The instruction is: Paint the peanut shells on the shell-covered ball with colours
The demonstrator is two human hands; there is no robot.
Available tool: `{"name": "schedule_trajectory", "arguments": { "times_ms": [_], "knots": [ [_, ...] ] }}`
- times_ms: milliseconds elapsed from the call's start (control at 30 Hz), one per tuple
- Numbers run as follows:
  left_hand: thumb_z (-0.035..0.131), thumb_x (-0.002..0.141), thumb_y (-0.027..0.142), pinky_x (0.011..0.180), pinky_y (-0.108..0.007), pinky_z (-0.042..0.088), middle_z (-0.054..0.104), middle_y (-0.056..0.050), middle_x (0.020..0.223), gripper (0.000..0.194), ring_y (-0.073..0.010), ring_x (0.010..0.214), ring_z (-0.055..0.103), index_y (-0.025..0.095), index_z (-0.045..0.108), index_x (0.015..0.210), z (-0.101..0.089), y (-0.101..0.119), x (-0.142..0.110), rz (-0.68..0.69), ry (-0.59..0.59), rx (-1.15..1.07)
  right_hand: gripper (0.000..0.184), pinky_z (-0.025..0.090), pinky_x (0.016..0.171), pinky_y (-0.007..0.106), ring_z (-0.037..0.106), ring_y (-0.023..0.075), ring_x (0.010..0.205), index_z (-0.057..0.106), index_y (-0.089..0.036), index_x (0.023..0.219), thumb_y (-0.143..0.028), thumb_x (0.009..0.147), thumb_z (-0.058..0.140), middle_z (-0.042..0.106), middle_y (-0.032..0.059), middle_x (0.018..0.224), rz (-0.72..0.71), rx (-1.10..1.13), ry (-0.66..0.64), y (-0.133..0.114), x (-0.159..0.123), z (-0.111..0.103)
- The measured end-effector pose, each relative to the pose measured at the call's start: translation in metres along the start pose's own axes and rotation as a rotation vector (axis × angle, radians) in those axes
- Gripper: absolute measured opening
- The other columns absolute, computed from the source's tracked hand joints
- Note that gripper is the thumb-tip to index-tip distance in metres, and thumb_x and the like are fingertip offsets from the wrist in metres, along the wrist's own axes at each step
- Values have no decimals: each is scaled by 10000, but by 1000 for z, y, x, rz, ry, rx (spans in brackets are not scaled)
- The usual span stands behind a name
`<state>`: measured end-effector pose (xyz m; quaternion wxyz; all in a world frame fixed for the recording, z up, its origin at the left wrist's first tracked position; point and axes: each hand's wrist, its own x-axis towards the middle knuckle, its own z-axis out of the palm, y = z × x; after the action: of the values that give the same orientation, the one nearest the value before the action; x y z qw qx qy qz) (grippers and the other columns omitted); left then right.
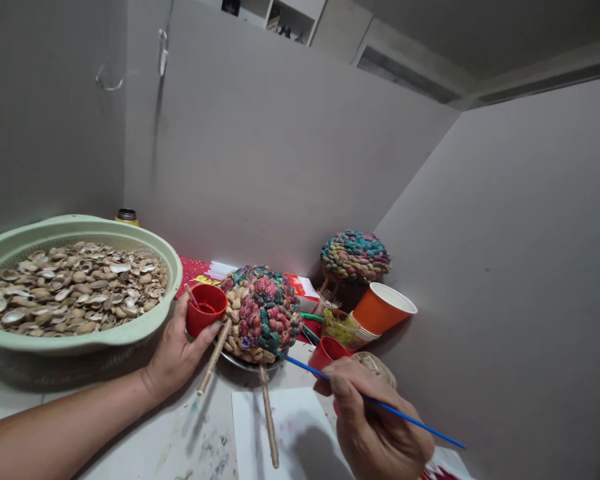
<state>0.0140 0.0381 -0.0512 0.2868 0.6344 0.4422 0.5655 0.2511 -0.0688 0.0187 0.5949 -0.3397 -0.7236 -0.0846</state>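
Note:
My left hand (177,353) is wrapped round a small red cup (207,325), in which a thin stick leans. The thumb reaches toward the underside of a rounded form covered in nut shells (260,313), painted pink, teal and purple above and bare tan lower down. Two wrapped sticks (269,417) jut from it toward me, and it rests on a metal bowl (245,363). A slim blue paintbrush (400,415) is pinched in my right hand (375,420). Its tip meets the lower right of the shelled form. Partly behind my right hand is another red cup (329,352).
A green colander (173,260) full of empty shells stands at left. Behind at right sit a second painted shell form (356,257), tilted orange paper cups (380,310) and a clear tub (341,327). White paper (285,427) lies in front. Grey walls (280,153) enclose the table.

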Motion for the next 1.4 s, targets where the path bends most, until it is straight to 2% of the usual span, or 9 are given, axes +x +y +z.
{"name": "schedule_trajectory", "arguments": {
  "times_ms": [133,400,567,767,900,1133,1233,1300,1400],
  "knots": [
    [626,880,530,1151,-616,474,665,-233,1341,645,-353,1269,659,153,450,1372,0,-1,0,3,-2,7,190,531,517,257,652,137,540,693,-194,830,-61,954,641,695,3,651,-20,-24,-98,-2,2,4],
    [655,882,520,1137,-619,487,684,-198,1324,599,-350,1248,674,192,469,1347,0,-3,0,7,7,-18,202,530,536,278,655,144,542,706,-203,867,-19,919,641,693,-8,666,-41,-11,-26,2,-1,-2],
    [668,887,500,1084,-576,543,720,-147,1262,542,-328,1188,708,221,496,1319,-1,-1,0,36,22,-9,184,529,533,263,666,145,548,700,-198,852,-35,918,645,704,1,664,-35,-3,-137,-2,1,3],
    [639,911,491,1091,-577,531,710,-167,1281,577,-320,1187,699,198,461,1376,0,-2,1,42,-13,-8,167,555,554,280,678,152,568,720,-211,889,-67,944,657,716,-4,690,-44,-52,-54,2,1,-2],
    [649,908,477,1108,-594,512,707,-159,1289,572,-325,1198,692,211,456,1376,0,-4,0,45,-1,-4,153,570,539,306,695,179,557,722,-219,899,-112,970,639,725,11,668,-69,-24,-56,-1,1,-2],
    [658,900,477,1072,-570,547,709,-139,1256,501,-317,1174,699,224,500,1301,0,-2,1,60,12,-17,179,575,589,302,721,180,617,704,-173,1022,-35,941,625,763,46,737,-220,-93,-170,-1,1,5],
    [650,914,456,1047,-545,567,717,-124,1238,467,-304,1149,709,239,509,1302,0,-2,2,90,-1,-26,154,572,594,297,722,174,625,674,-169,1058,-65,983,589,760,45,731,-287,-156,-255,-4,3,2],
    [659,895,474,1083,-572,540,705,-146,1260,507,-324,1186,695,218,504,1304,0,-3,1,57,6,-19,140,564,581,290,719,167,603,661,-174,1050,-88,1008,559,762,37,717,-314,-183,-305,-6,4,-1],
    [663,880,508,1121,-603,501,684,-176,1287,568,-343,1225,673,191,490,1319,0,-3,1,12,11,-17,129,561,577,289,730,167,600,661,-158,1042,-92,1012,554,772,44,715,-365,-192,-274,-5,5,-1]
  ]
}}
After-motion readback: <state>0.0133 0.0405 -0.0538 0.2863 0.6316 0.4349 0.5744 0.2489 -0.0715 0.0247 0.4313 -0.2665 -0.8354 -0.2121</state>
